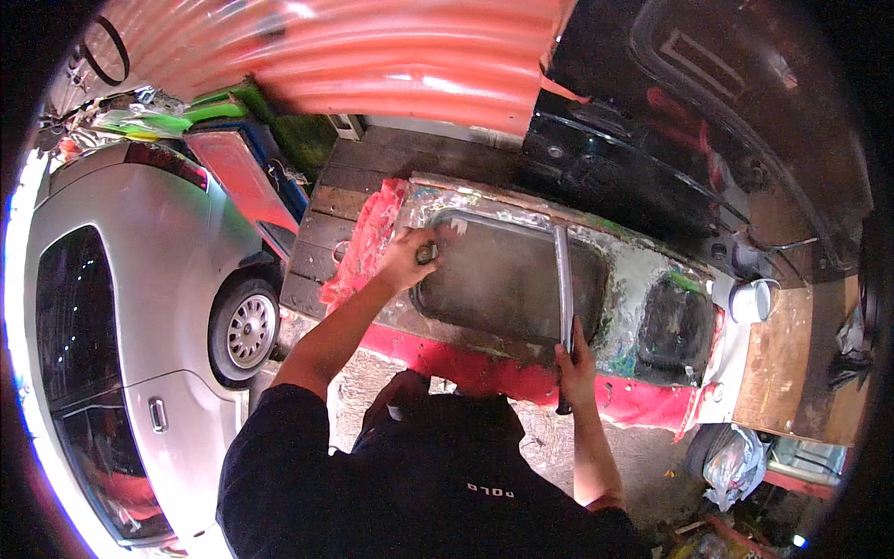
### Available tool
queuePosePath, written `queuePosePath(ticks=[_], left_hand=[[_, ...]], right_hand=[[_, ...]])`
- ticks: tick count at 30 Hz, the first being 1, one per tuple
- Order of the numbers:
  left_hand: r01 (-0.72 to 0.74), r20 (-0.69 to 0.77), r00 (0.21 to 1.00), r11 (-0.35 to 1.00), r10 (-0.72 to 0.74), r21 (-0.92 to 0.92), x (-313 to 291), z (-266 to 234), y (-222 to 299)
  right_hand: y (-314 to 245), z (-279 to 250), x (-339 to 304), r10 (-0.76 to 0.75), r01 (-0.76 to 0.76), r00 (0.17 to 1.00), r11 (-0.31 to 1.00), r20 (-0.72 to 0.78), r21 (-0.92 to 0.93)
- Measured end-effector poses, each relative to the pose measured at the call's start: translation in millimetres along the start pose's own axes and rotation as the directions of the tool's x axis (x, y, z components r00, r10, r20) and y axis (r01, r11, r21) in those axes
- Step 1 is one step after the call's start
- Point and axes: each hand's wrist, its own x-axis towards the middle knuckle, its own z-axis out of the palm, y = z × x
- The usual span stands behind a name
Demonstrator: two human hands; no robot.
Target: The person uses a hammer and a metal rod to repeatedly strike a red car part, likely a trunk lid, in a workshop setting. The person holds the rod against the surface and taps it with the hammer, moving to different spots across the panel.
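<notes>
A worn, paint-stained panel (626,307) with a large recessed dark rectangle (507,279) and a smaller recess (674,321) lies in front of me. My right hand (578,361) is closed round the near part of a long, straight grey metal bar (562,265). The bar crosses the right part of the large recess, and its dark near end reaches past the panel's front edge. At the recess's left end, my left hand (406,261) is closed on a small roundish dark thing (426,253) whose kind I cannot make out.
Red cloth (447,361) lies under the panel on a wooden bench (326,233). A silver car (158,252) stands at the left. Black car body parts (643,158) lean at the back right, near a white bucket (751,302). Corrugated red sheet (372,56) stands behind.
</notes>
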Motion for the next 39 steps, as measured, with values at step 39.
queuePosePath(ticks=[39], left_hand=[[0.365,-0.24,0.753,0.692,-0.613,-0.622,-86.7,-36.8,-22.5]], right_hand=[[-28.6,52.3,-31.3,0.199,-0.174,0.975,0.961,-0.1,0.213]])
